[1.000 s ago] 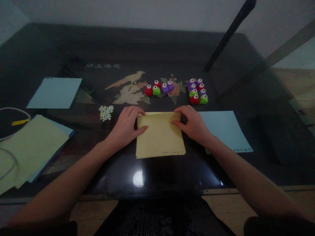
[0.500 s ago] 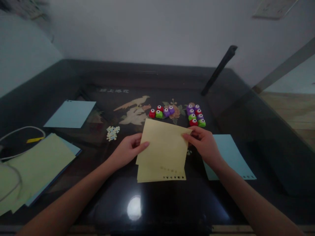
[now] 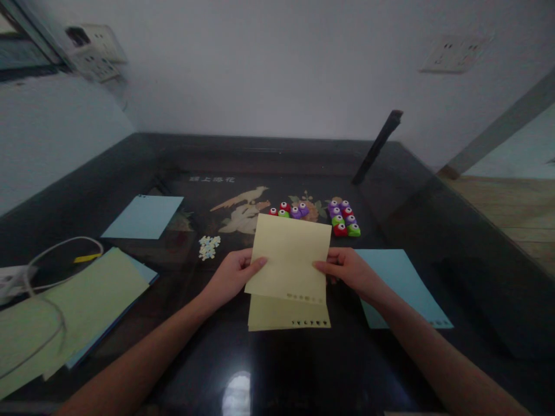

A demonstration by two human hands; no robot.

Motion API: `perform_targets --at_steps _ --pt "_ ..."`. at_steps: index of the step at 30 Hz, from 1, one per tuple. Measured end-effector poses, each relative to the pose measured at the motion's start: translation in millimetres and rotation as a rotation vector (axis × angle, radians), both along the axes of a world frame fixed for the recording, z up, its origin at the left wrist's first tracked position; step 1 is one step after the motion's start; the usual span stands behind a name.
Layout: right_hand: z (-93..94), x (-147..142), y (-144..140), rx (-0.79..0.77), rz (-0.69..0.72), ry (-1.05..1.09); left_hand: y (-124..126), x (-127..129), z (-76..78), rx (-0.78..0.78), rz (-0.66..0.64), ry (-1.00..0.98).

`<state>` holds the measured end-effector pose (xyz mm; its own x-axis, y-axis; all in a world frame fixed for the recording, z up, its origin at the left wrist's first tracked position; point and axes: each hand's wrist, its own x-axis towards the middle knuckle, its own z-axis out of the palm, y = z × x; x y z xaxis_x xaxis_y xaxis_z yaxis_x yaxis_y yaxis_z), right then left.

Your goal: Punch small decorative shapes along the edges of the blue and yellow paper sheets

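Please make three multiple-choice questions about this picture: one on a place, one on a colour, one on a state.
1. Where do the small confetti bits lie?
A. right of the right hand
B. left of the left hand, on the table
C. on the blue sheet

2. What colour is the sheet that both hands hold?
A. pale yellow
B. red
C. white

3. How is that sheet?
A. crumpled into a ball
B. flat under the punches
C. lifted at its far edge, folded over its lower part

Answers: 1 B, the bits lie on the dark table beyond the left hand. 2 A, it is pale yellow. 3 C, left and right hand pinch its sides and a lower layer shows beneath.
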<state>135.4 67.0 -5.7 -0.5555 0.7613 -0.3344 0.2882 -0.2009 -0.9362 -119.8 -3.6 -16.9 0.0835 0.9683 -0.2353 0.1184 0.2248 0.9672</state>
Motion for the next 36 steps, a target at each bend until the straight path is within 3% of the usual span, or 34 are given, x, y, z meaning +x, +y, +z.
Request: perform_targets --at_steps 6,15,21,28,36 --pt "0.5 0.2 0.5 0.054 -0.005 -0.014 -0.4 0.0 -4.2 0.04 0.044 0.04" --pt "2.2 0.3 0.2 0.096 -0.047 0.009 -3.3 4.8 8.4 0.097 0.14 0.081" --pt "9.0 0.3 -2.3 0.129 -0.048 0.001 -4.4 6.1 6.5 0.131 0.137 0.068" --pt "14.2 14.4 -1.5 0.158 -0.125 -0.03 -4.6 10.3 5.3 0.23 0.0 0.169" --pt "18.7 63.3 10.4 0.26 -0.396 -0.05 2.7 12.7 -2.6 0.26 -0.087 0.205"
